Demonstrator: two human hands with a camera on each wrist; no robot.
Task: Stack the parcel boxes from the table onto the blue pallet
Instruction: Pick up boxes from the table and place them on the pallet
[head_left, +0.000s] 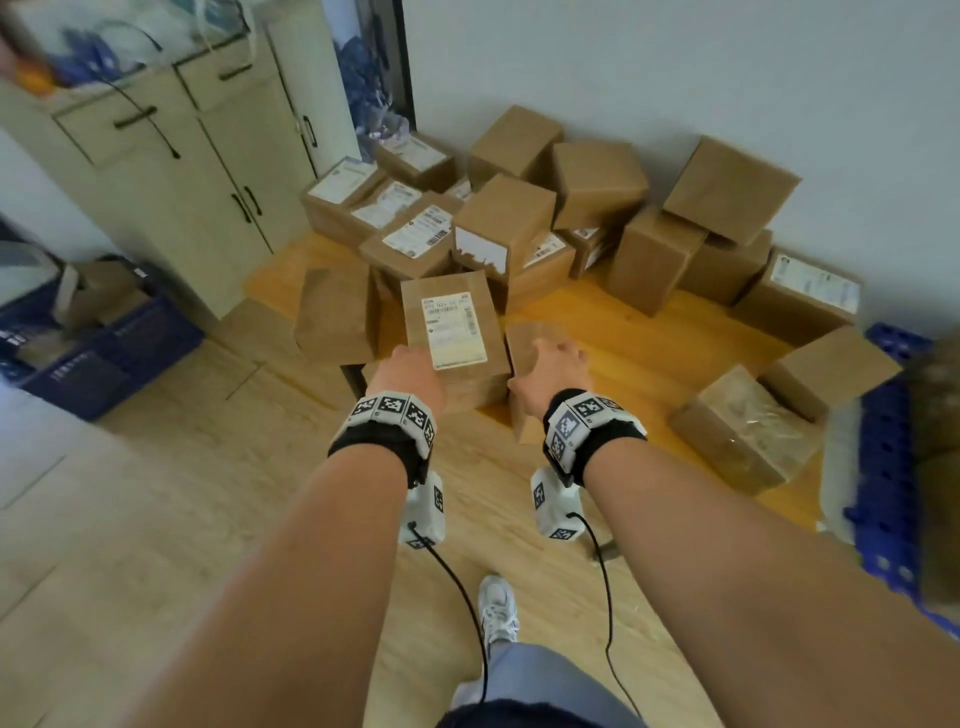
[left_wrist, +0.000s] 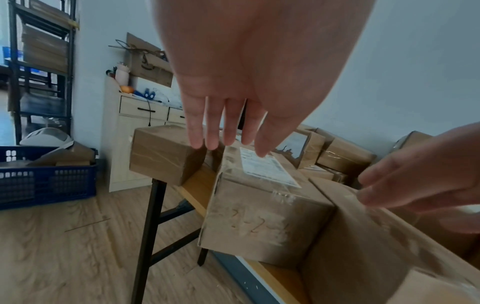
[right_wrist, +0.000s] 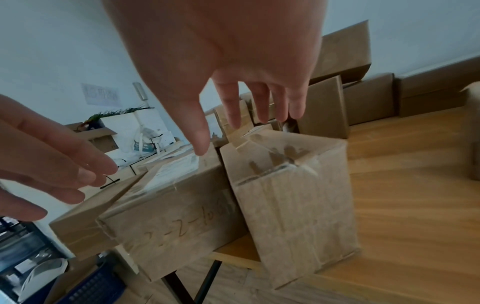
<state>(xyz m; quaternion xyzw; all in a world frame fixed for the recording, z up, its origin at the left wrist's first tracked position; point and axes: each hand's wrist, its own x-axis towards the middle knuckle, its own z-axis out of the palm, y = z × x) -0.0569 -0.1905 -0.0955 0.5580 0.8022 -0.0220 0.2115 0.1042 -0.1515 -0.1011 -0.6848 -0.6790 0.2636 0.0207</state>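
A brown parcel box with a white label (head_left: 454, 332) lies at the near left corner of the wooden table (head_left: 649, 343), overhanging the edge. Just right of it stands a smaller plain box (head_left: 527, 348). My left hand (head_left: 410, 370) reaches over the labelled box's near left corner, with its straight fingers (left_wrist: 226, 131) hovering above the labelled box (left_wrist: 259, 205). My right hand (head_left: 551, 366) is spread over the plain box (right_wrist: 293, 205), its fingers (right_wrist: 262, 107) loose and holding nothing. The blue pallet (head_left: 891, 467) sits at the right edge, partly hidden.
Several more brown boxes (head_left: 519, 218) are piled along the wall at the back of the table. A tape-wrapped box (head_left: 743, 431) sits near the table's right front. A cream cabinet (head_left: 171, 171) and a blue crate (head_left: 104, 353) stand on the left, on wood flooring.
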